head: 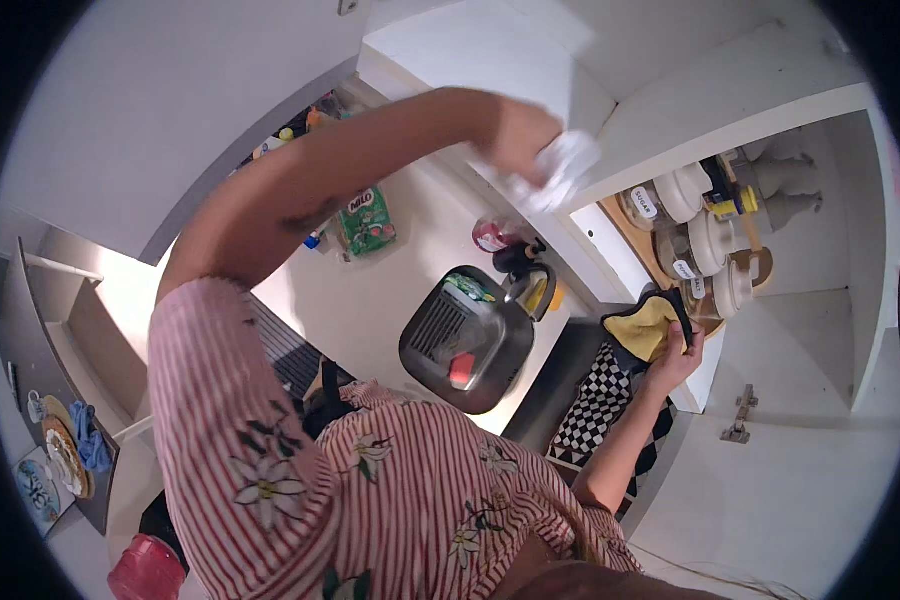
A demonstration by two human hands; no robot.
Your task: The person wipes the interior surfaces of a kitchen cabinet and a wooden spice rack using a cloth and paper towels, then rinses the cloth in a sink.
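My left hand (525,142), blurred by motion, grips a crumpled white cloth or wipe (566,169) against the pale frame of an upper cabinet (510,199); whether it touches the frame cannot be told. My left arm reaches across the top of the view. Lower right, my right hand (676,356) pinches the edge of a yellow cloth with dark trim (645,330). That cloth hangs beside the open cabinet, above a black-and-white checkered cloth (596,397). Glass jars with white lids (709,244) stand on a wooden tray inside the cabinet.
Below lies a dark sink (469,401) with a rack and a red item in it. Near it are a faucet (544,289), a dark pump bottle (514,259) and a green packet (367,225). An open cabinet door (780,495) with a metal hinge spans the lower right. A red container (146,570) is lower left.
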